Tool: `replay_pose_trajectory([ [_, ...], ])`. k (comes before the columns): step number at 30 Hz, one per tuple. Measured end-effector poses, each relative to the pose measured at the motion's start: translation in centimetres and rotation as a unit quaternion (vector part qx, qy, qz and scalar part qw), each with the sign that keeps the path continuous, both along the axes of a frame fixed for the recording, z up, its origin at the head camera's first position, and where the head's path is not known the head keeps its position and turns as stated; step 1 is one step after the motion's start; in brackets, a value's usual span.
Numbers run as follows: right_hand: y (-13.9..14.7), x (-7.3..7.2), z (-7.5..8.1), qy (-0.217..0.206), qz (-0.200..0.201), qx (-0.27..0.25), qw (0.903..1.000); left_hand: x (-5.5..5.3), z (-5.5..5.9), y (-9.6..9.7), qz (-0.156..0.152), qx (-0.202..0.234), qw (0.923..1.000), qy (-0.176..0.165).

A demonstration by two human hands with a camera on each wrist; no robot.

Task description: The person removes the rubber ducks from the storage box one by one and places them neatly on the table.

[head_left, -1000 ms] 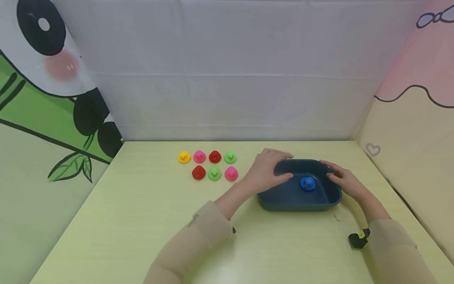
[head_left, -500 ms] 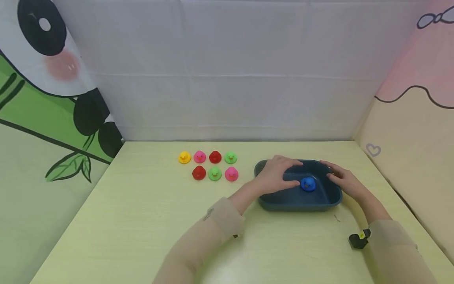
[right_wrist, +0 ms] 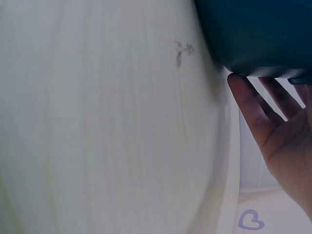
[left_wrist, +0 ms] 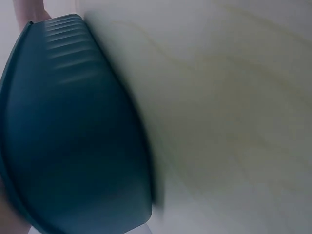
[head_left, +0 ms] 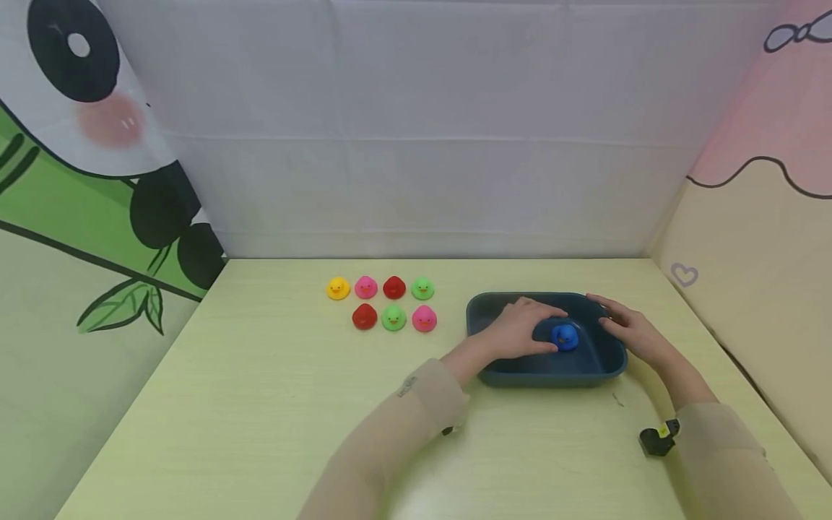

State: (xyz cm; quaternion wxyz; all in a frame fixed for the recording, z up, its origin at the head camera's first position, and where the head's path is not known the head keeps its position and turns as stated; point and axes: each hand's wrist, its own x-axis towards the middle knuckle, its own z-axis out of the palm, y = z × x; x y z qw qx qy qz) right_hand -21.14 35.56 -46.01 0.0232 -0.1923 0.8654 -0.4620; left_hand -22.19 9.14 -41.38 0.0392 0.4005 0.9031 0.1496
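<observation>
A dark blue-green plastic basin (head_left: 526,379) stands on the right half of the table, with a blue toy duck (head_left: 565,337) inside it. My left hand (head_left: 516,330) reaches over the basin's left side. Its thumb and fingers are spread on either side of the duck, the thumb tip close against it; whether it touches is unclear. My right hand (head_left: 633,332) holds the basin's right rim, thumb over the edge. From the right wrist, fingers (right_wrist: 251,109) show against the outer wall. The left wrist view has mostly the basin's outside (left_wrist: 73,131).
Left of the basin, small toy ducks stand in two rows, among them a yellow duck (head_left: 338,288), a red duck (head_left: 365,316), a green duck (head_left: 393,318) and a pink duck (head_left: 425,318). A white cloth wall (head_left: 416,180) rises behind the table (head_left: 260,404).
My left hand has moved right and down into the basin, from its left rim to the blue duck. The right hand has stayed on the rim.
</observation>
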Motion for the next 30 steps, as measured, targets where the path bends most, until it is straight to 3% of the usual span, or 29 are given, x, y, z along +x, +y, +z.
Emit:
replay_pose_trajectory([
  [12, 0.0, -0.2, -0.1, 0.011, 0.003, 0.003, 0.9999, -0.8, -1.0, 1.6, -0.014, -0.042, 0.9987, -0.025],
  [20, 0.0, -0.2, -0.1, 0.011, 0.005, -0.006, 0.9999, -0.9, -1.1, 1.9, -0.021, -0.08, 0.9963, -0.022],
  [30, 0.0, -0.1, -0.1, 0.008, 0.007, -0.007, 0.9999, -0.9, -1.0, 1.7, -0.026, -0.07, 0.9969, -0.024],
])
